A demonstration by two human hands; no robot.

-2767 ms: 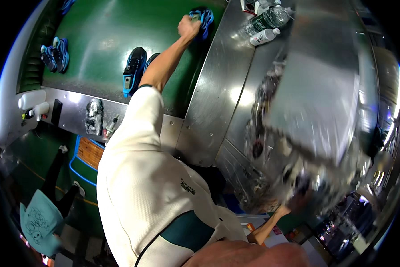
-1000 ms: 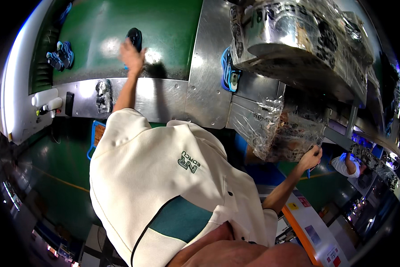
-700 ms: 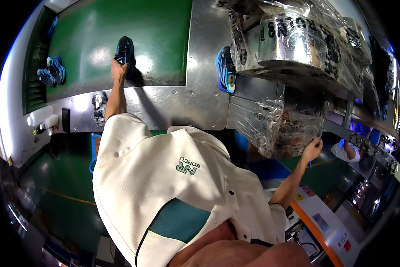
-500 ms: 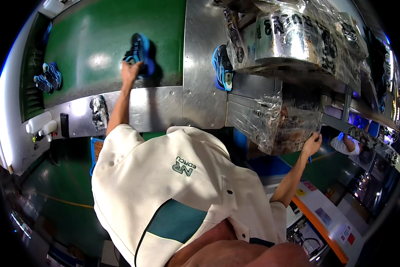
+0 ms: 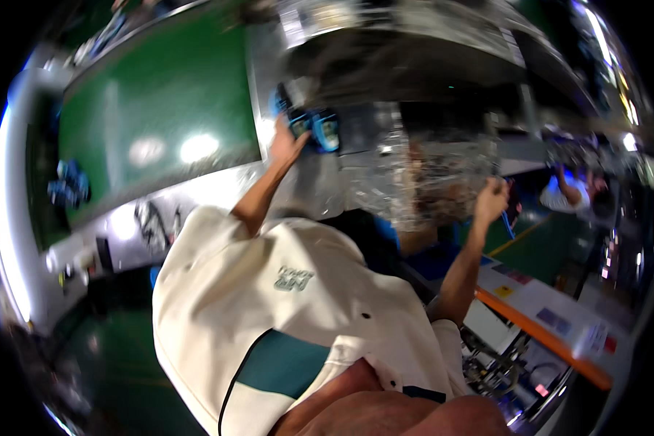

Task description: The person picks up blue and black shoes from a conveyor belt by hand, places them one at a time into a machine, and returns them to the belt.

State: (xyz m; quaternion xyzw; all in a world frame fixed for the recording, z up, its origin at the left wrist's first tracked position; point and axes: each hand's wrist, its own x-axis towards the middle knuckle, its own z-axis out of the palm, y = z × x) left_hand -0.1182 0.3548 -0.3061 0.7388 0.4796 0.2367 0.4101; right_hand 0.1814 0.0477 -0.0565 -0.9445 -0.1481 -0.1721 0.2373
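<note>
At the metal strip beside the green belt, my left hand [image 5: 289,147] is closed on a blue-and-black sports shoe [image 5: 296,120]. A second blue-and-black shoe [image 5: 326,132] stands right beside it, under the edge of the machine. My right hand [image 5: 492,198] is held out to the right with its fingers curled, by the plastic-wrapped box of the machine [image 5: 443,182]. A thin blue piece [image 5: 508,225] shows just below that hand, but motion blur hides what the fingers hold.
The green belt [image 5: 152,123] spans the left, with another pair of blue shoes [image 5: 69,184] at its far left. White bottles [image 5: 69,256] and a plastic-wrapped item [image 5: 151,225] lie along the near ledge. An orange-edged machine [image 5: 538,327] stands at lower right; another person [image 5: 565,192] works beyond.
My left hand has carried the shoe rightward from the green belt to the metal strip, beside the other shoe. The whole view has turned; my right hand stays curled by the wrapped box.
</note>
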